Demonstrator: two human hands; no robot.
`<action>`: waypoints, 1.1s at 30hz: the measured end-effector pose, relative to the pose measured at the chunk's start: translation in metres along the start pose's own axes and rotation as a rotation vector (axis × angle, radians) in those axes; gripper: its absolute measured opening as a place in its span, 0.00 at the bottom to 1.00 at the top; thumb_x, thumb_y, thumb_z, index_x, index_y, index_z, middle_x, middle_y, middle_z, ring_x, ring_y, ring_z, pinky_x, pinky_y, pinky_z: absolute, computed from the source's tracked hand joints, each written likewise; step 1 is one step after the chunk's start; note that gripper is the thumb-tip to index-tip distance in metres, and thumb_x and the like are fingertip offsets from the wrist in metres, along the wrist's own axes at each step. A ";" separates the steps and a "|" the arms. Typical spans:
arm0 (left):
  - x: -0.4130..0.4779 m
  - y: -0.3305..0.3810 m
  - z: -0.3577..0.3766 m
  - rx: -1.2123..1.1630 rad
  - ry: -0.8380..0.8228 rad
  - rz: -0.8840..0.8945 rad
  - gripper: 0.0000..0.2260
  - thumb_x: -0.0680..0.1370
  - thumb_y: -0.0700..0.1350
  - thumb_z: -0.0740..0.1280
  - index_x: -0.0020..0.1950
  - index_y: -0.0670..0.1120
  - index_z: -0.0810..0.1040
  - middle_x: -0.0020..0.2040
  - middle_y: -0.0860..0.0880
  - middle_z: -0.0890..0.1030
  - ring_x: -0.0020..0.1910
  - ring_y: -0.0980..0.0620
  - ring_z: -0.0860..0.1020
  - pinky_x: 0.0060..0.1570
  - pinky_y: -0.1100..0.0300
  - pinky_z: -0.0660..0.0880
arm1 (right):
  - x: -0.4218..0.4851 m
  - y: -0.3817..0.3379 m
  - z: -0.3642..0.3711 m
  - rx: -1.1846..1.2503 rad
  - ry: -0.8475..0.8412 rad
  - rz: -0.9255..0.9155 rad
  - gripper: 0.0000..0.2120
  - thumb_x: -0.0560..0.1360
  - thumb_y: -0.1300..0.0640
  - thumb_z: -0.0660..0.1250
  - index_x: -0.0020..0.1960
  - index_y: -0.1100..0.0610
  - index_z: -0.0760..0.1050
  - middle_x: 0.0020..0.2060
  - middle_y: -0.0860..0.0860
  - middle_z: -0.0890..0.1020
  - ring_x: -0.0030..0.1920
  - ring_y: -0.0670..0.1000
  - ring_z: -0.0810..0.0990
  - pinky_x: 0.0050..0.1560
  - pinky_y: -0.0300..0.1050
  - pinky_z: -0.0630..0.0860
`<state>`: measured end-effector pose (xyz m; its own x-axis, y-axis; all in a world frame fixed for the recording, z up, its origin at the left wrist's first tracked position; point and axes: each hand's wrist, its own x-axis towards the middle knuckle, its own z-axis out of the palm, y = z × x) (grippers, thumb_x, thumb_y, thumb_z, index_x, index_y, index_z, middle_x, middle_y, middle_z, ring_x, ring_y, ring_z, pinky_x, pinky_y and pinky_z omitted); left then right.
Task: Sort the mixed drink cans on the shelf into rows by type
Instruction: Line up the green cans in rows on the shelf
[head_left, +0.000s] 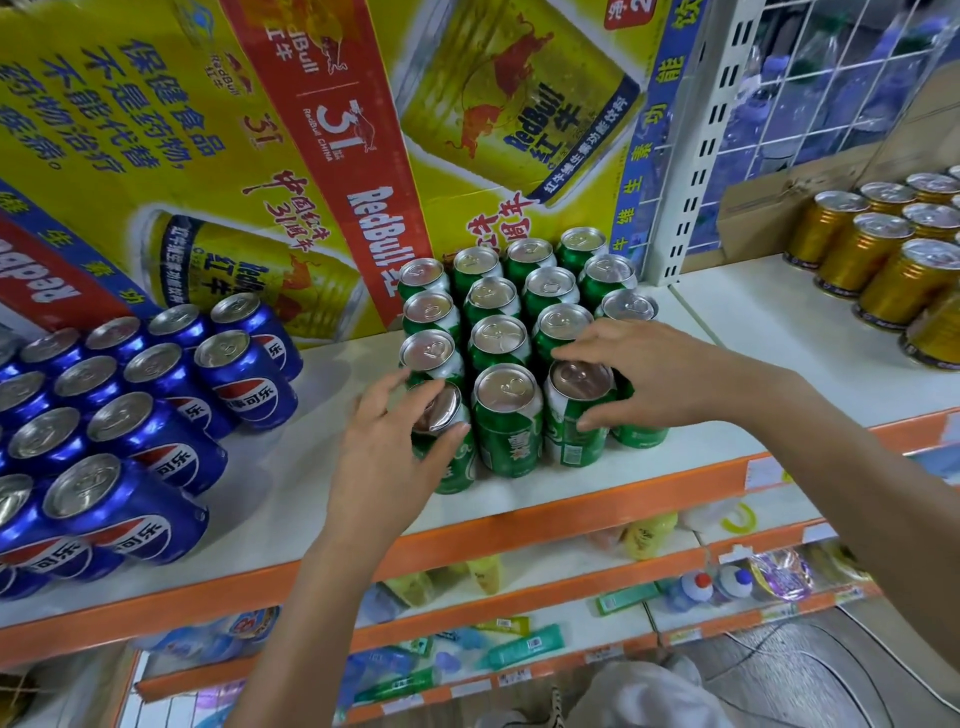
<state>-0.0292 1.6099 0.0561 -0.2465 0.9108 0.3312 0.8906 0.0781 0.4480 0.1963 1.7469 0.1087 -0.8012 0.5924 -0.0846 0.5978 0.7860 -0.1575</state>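
green aluminium drink cans (501, 338) stand upright at mid-shelf in a tight block of four columns, touching side to side. the back row sits just in front of the yellow printed cardboard cartons (208, 156). the front row stands near the orange front edge (519, 530) of the white shelf board (311, 467), with a narrow bare strip between.

left hand (384, 467): fingers (392, 379) and thumb are curled round the front-left green can (447, 467), gripping it at the block's outer corner. it cannot be told whether that can is lifted off the board.

right hand (644, 374): fingers (569, 354) are hooked over the far rim, and the thumb is pressed on the near side, of the third green can in the front row (569, 447), gripping it. the fourth front can is mostly hidden beneath this hand.

left of the block, a wedge of bare board separates it from the grouped blue cola cans (130, 415). right of the block, a broad bare stretch runs to the gold-coloured cans (883, 270), well apart. a white slotted metal upright (696, 156) rises just behind the block's back right corner, with white wire mesh (857, 78) beyond it. lower shelves (519, 644) with orange edges carry small packaged goods, too blurred to identify.
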 end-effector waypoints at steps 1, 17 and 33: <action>0.002 0.003 0.000 0.038 0.039 0.007 0.21 0.74 0.52 0.71 0.65 0.46 0.77 0.67 0.44 0.72 0.64 0.44 0.71 0.60 0.56 0.68 | 0.001 0.000 -0.001 0.006 0.009 -0.005 0.34 0.72 0.40 0.68 0.73 0.48 0.63 0.68 0.49 0.69 0.67 0.52 0.68 0.65 0.52 0.66; 0.043 0.051 -0.004 0.319 -0.385 0.281 0.25 0.74 0.51 0.70 0.69 0.55 0.69 0.68 0.53 0.69 0.64 0.49 0.66 0.62 0.55 0.67 | -0.002 -0.011 -0.004 -0.086 -0.016 -0.027 0.36 0.68 0.39 0.71 0.71 0.51 0.65 0.63 0.50 0.72 0.62 0.52 0.69 0.63 0.48 0.67; 0.050 0.052 -0.005 0.366 -0.459 0.311 0.26 0.73 0.51 0.72 0.68 0.54 0.65 0.67 0.51 0.68 0.63 0.47 0.69 0.58 0.53 0.69 | -0.003 -0.014 -0.006 -0.314 -0.040 -0.034 0.35 0.70 0.46 0.71 0.72 0.49 0.60 0.63 0.48 0.70 0.64 0.52 0.69 0.57 0.48 0.68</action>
<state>0.0026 1.6578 0.0999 0.1590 0.9870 -0.0243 0.9862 -0.1577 0.0504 0.1902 1.7354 0.1171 -0.8174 0.5626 -0.1236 0.5450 0.8248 0.1505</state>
